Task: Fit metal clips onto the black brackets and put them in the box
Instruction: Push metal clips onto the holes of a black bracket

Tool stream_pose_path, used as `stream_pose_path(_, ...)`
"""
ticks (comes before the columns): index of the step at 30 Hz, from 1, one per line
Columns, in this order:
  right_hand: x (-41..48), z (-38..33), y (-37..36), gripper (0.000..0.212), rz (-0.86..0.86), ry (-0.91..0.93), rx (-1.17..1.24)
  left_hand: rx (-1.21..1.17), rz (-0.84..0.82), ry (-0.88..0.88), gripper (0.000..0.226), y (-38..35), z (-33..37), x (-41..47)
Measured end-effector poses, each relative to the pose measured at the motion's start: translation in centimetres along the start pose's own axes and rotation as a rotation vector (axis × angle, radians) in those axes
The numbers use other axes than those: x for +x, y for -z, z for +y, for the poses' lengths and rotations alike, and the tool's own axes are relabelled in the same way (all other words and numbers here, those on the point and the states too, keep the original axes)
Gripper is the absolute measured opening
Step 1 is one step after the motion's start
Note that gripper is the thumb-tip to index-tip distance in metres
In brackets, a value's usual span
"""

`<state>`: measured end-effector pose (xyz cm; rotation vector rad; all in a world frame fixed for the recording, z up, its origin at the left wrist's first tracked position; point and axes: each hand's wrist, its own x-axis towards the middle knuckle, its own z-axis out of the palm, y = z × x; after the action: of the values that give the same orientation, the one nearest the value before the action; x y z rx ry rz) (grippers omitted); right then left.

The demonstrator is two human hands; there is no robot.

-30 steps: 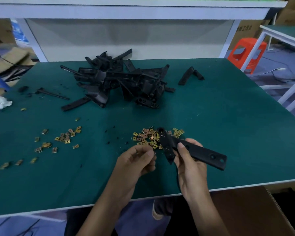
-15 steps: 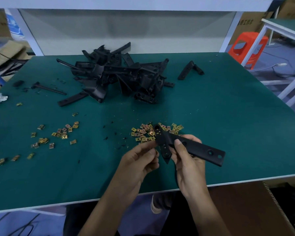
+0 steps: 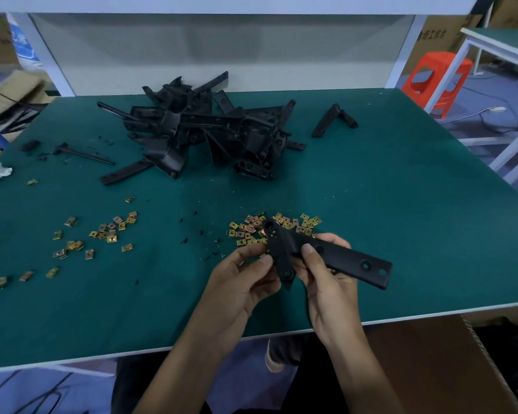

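Gripping a bracket (image 3: 343, 258) in the right hand (image 3: 329, 283) above the bench's (image 3: 416, 210) front edge; pinching its edge with the left hand (image 3: 240, 279), perhaps around a clip.

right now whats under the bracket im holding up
Below the held bracket lies the near pile of metal clips on the table. The bracket, the left hand and the right hand cover part of it, so its near edge cannot be seen.

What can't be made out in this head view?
Head view: what, if anything, the left hand pinches; its own fingers cover it, against the long black plastic bracket that the right hand grips.
Head view: inside of the brown cardboard box; the green table and the frame bottom cut it off.
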<state>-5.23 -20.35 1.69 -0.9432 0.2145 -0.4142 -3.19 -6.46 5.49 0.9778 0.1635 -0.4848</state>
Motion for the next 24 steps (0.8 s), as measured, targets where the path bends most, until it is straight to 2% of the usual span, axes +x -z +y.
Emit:
stream_pose_path(3, -0.1, 0.1, -0.1, 0.024, -0.002, 0.019, -0.021, 0.038, 0.013, -0.02, 0.019, 0.1, 0.0, 0.0)
stream_pose_path(8, -0.2, 0.1, -0.1, 0.022, -0.033, 0.001, -0.043, 0.215, -0.021, -0.033, 0.042, 0.8, 0.5, -0.1)
stream_pose_path(13, -0.4, 0.0, 0.1, 0.022, -0.059, -0.009, -0.083, 0.285, -0.094, -0.007, 0.036, 0.8, 0.9, 0.1)
stream_pose_path(16, -0.2, -0.3, 0.5, 0.024, -0.045, -0.037, -0.018, 0.309, -0.097, -0.026, 0.034, 0.2, 0.6, 0.4)
stream_pose_path(18, 0.3, -0.9, 0.8, 0.022, 0.024, -0.043, 0.068, 0.456, -0.077, -0.1, 0.015, -0.6, 0.4, 1.0)
stream_pose_path(21, 1.4, -2.2, 2.1, 0.015, 0.183, -0.093, 0.235, 0.86, 0.03, -0.315, 0.022, -1.4, 0.4, 3.2)
stream_pose_path(24, 1.9, -3.1, 2.9, 0.015, 0.172, -0.206, 0.384, 1.248, 0.053, -0.558, 0.022, -2.3, 0.7, 6.3)
